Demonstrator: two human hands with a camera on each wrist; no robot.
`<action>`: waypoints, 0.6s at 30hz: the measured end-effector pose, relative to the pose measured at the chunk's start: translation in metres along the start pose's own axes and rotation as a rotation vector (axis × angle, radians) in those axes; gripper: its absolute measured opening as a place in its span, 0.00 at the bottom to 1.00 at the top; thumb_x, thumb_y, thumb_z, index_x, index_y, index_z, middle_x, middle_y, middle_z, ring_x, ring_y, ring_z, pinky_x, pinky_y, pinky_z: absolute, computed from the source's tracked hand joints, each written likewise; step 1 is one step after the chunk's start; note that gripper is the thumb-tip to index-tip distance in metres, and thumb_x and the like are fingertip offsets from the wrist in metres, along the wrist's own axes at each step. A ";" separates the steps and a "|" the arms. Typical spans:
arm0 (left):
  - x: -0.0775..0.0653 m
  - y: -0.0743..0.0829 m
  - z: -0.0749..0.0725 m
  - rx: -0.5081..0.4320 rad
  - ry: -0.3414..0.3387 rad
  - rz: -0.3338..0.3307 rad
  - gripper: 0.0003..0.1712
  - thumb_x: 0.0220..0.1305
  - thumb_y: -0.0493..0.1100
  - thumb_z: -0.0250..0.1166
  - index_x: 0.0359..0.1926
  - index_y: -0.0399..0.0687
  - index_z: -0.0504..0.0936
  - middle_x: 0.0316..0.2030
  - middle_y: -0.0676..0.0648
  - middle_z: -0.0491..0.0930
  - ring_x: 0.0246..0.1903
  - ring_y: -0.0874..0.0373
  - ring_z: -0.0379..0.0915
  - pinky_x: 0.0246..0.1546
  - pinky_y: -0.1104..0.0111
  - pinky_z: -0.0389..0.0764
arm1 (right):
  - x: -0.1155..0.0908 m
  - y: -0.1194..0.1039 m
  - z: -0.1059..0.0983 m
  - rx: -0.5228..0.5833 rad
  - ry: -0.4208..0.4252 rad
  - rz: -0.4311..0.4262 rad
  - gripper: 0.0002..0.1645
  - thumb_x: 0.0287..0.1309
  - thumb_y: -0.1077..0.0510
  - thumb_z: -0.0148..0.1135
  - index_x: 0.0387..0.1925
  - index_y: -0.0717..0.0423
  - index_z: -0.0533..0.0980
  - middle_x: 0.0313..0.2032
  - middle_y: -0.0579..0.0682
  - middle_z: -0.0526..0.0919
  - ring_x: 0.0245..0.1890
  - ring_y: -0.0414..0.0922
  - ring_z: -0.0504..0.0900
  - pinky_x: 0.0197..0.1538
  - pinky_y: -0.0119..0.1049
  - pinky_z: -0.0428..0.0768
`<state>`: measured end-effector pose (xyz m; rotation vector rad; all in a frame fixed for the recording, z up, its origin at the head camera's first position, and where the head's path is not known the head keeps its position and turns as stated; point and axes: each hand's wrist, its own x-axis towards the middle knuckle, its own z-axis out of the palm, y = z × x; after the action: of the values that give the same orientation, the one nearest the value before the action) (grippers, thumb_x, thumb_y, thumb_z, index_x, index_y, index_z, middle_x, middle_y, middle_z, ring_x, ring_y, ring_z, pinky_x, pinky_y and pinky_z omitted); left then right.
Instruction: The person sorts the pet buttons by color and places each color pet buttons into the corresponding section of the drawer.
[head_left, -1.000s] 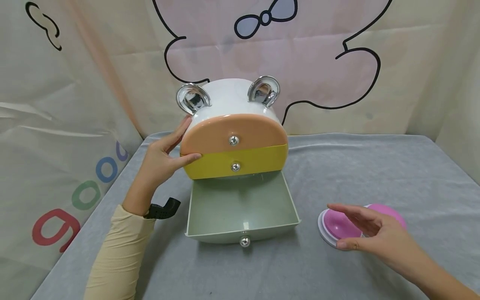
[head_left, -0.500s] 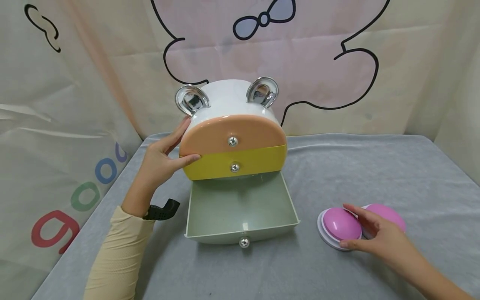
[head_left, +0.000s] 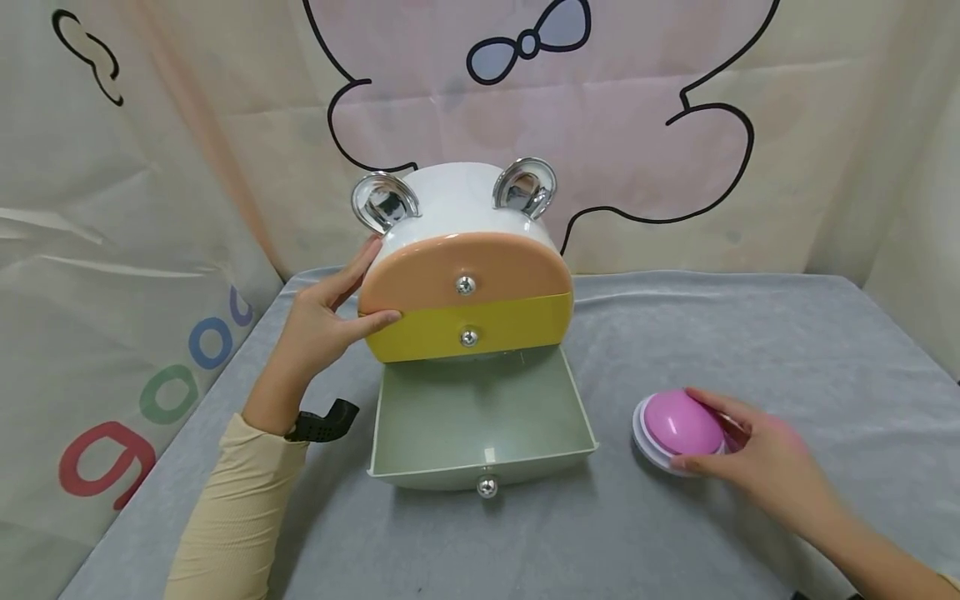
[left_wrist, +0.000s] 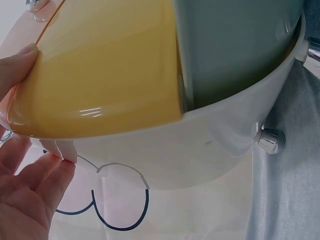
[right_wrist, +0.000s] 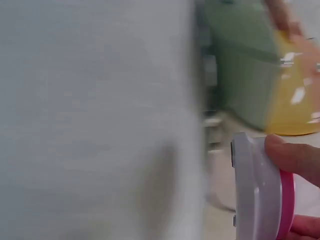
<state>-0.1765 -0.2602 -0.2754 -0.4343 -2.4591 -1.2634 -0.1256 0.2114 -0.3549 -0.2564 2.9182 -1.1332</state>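
Observation:
A small drawer cabinet [head_left: 465,250] with a white body, orange and yellow upper drawer fronts and silver ears stands on the table. Its bottom green drawer [head_left: 435,477] is pulled out and holds nothing. My left hand [head_left: 318,321] grips the cabinet's left side, thumb on the yellow front and fingers around the white shell, as the left wrist view also shows. To the right, my right hand [head_left: 765,458] holds a pink push button [head_left: 681,423] on a white round base by its edges. In the right wrist view, the button's white base [right_wrist: 250,185] is raised above the tabletop.
A second pink push button [head_left: 786,429] lies behind my right hand, mostly hidden by it. Grey cloth [head_left: 720,333] covers the table. A printed curtain [head_left: 637,150] hangs right behind the table, and another [head_left: 112,292] runs along the left side.
My right hand has closed on the nearer pink push button and lifted it slightly off the table, tilting it. The left hand and the cabinet have stayed in place.

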 end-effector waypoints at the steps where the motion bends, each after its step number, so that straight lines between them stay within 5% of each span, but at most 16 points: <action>1: 0.000 0.000 0.000 0.000 -0.001 -0.001 0.45 0.58 0.41 0.74 0.72 0.69 0.64 0.73 0.62 0.61 0.73 0.63 0.59 0.69 0.75 0.67 | 0.003 -0.007 -0.005 0.009 0.007 0.010 0.51 0.41 0.48 0.82 0.68 0.52 0.71 0.63 0.67 0.75 0.48 0.20 0.77 0.38 0.08 0.72; 3: 0.000 -0.001 0.000 0.002 -0.004 0.000 0.45 0.58 0.41 0.74 0.72 0.69 0.64 0.73 0.62 0.61 0.73 0.63 0.59 0.69 0.74 0.67 | 0.009 -0.021 -0.013 0.042 0.013 0.018 0.51 0.44 0.47 0.81 0.70 0.46 0.69 0.68 0.64 0.71 0.58 0.37 0.82 0.39 0.08 0.73; 6: 0.001 -0.001 0.001 0.004 -0.009 -0.002 0.45 0.58 0.42 0.74 0.72 0.70 0.64 0.73 0.63 0.61 0.73 0.64 0.59 0.70 0.72 0.67 | 0.017 -0.045 -0.021 0.078 -0.004 0.025 0.50 0.46 0.45 0.79 0.71 0.39 0.67 0.71 0.58 0.68 0.66 0.61 0.72 0.40 0.11 0.75; 10: 0.001 -0.002 0.001 0.013 -0.008 -0.004 0.45 0.58 0.42 0.74 0.72 0.71 0.63 0.73 0.64 0.61 0.73 0.64 0.59 0.70 0.68 0.67 | 0.023 -0.077 -0.021 0.126 -0.060 0.018 0.50 0.45 0.41 0.79 0.70 0.33 0.68 0.71 0.51 0.69 0.67 0.58 0.72 0.42 0.16 0.79; 18: 0.001 -0.004 0.001 -0.002 0.001 0.003 0.46 0.57 0.41 0.74 0.72 0.72 0.64 0.73 0.63 0.61 0.73 0.65 0.59 0.70 0.71 0.67 | 0.035 -0.120 0.008 0.269 -0.163 -0.131 0.45 0.44 0.43 0.80 0.66 0.38 0.73 0.67 0.46 0.74 0.65 0.53 0.77 0.55 0.35 0.85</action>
<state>-0.1793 -0.2619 -0.2786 -0.4371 -2.4557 -1.2644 -0.1414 0.1135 -0.2777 -0.5138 2.6048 -1.4303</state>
